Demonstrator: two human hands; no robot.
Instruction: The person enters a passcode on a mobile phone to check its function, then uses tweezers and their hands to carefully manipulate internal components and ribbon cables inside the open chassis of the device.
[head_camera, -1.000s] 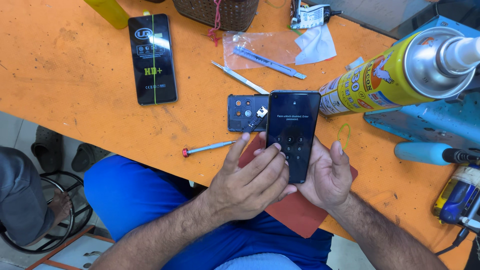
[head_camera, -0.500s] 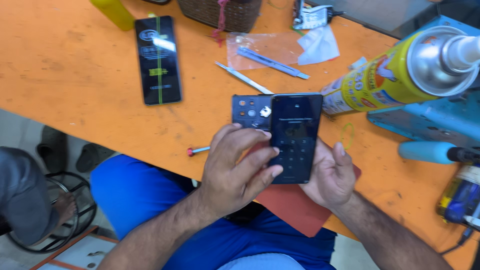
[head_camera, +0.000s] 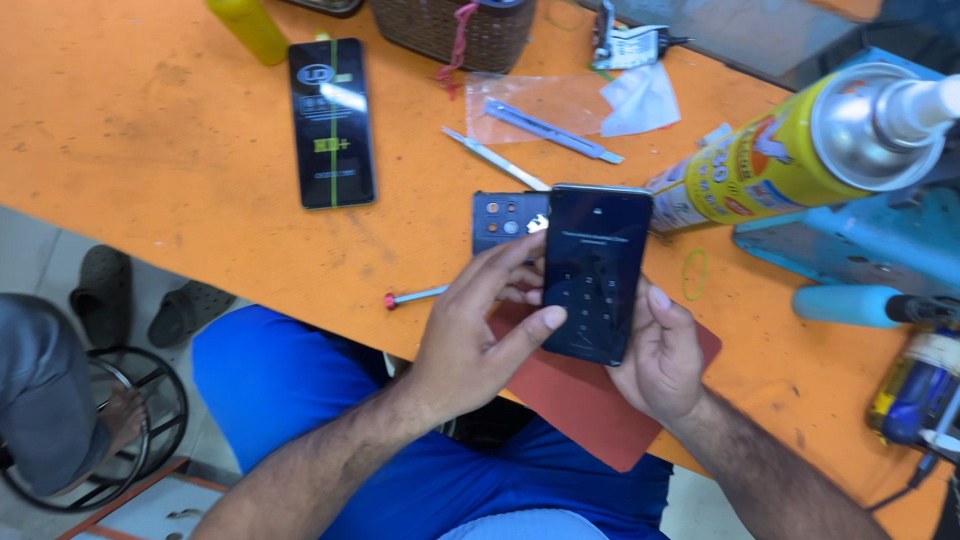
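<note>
The right hand grasps a dark phone from behind, its palm hidden. The left hand has its fingers curled, thumb on the screen, above the orange bench at its near edge. A yellow spray can lies just right.

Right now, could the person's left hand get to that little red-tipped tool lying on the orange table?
Probably yes. The red-tipped tool lies in the open on the orange table, just beside the left hand, with nothing between them. But that hand is touching the phone, which the right hand holds.
</note>
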